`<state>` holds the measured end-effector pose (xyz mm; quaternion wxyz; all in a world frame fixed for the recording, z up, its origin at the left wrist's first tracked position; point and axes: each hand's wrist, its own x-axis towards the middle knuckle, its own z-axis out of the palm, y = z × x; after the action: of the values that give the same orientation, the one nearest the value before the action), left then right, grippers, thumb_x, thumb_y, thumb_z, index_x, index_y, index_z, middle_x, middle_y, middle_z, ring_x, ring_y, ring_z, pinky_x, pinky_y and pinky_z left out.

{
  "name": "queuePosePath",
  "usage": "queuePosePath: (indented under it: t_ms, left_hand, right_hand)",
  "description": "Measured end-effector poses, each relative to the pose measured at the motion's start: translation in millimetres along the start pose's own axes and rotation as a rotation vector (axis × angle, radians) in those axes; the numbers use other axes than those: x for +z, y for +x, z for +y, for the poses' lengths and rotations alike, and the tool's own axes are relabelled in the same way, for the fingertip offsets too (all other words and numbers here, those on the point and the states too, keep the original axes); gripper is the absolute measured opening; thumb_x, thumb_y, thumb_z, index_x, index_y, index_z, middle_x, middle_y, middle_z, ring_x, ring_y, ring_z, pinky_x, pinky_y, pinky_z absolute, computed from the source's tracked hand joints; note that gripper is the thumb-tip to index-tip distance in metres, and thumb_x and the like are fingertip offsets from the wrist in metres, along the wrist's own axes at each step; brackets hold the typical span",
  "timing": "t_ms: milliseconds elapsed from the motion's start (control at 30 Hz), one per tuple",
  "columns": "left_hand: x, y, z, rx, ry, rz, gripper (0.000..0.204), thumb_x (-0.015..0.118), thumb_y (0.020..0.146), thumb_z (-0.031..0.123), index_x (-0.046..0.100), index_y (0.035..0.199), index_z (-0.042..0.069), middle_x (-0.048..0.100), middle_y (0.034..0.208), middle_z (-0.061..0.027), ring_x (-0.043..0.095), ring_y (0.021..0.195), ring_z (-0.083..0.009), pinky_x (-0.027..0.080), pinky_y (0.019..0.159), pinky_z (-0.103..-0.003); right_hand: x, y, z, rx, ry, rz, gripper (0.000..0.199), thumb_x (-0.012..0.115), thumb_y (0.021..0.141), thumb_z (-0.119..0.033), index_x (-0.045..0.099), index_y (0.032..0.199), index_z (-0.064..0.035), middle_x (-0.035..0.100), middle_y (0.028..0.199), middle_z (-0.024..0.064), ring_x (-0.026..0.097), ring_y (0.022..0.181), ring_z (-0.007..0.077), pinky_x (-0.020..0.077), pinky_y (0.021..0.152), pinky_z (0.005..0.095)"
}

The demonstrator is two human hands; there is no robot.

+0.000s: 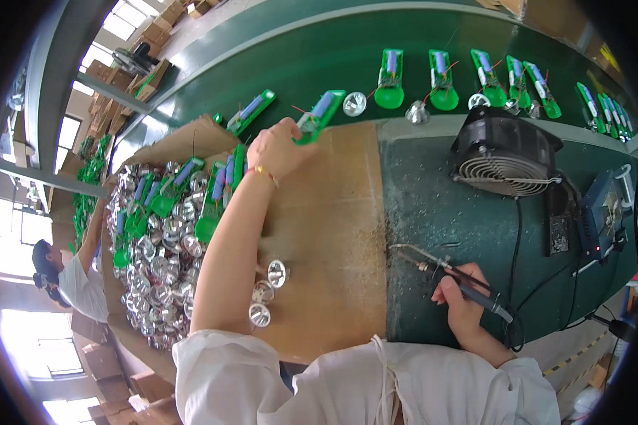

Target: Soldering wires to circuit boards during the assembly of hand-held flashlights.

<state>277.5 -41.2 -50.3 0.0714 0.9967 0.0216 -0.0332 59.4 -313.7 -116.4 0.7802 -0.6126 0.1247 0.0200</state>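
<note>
My left hand [278,147] reaches to the far edge of the bench, its thumb and fingers closed around the lower end of a green plastic housing [323,113]. That housing carries a purple cylindrical battery and a loose red wire. My right hand [462,296] grips a soldering iron [483,299] with a thin metal feed tube. The iron's tip points left, over the dark green mat [432,212]. Three silver reflector cups lie beside my left forearm, one of them a reflector cup [260,315] nearest me. A brown board [326,248] covers the bench between my hands.
A cardboard box [184,138] of reflectors and green housings stands at left. Several housings line the green belt [291,53] beyond. A black fan [507,152] and a blue soldering station [606,212] with cables occupy the right. Another person [84,287] works far left.
</note>
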Motion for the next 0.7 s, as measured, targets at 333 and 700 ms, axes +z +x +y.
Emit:
queuePosePath:
  t_ms: [333,700]
  left_hand:
    - [31,-225,2,0.195,-0.306,0.308,0.043,0.075,0.061,0.037,0.051,0.083,0.008,0.050,0.073,-0.0070,0.051,0.067,-0.0259,0.039,0.063,-0.036]
    - [29,-206,-47,-0.078,0.094,0.344,0.029,0.066,0.070,0.035,0.063,0.060,0.008,0.057,0.073,-0.0080,0.051,0.075,-0.0269,0.038,0.068,-0.040]
  right_hand:
    - [6,-2,7,-0.199,-0.113,-0.004,0.016,0.057,0.081,-0.010,0.047,0.087,0.0016,0.055,0.061,0.0082,0.053,0.049,0.0107,0.0425,0.045,0.0201]
    - [16,-16,10,-0.306,-0.233,0.014,0.018,0.056,0.082,-0.014,0.049,0.089,0.0008,0.052,0.058,0.0062,0.050,0.047,0.0106,0.0380,0.042,0.0198]
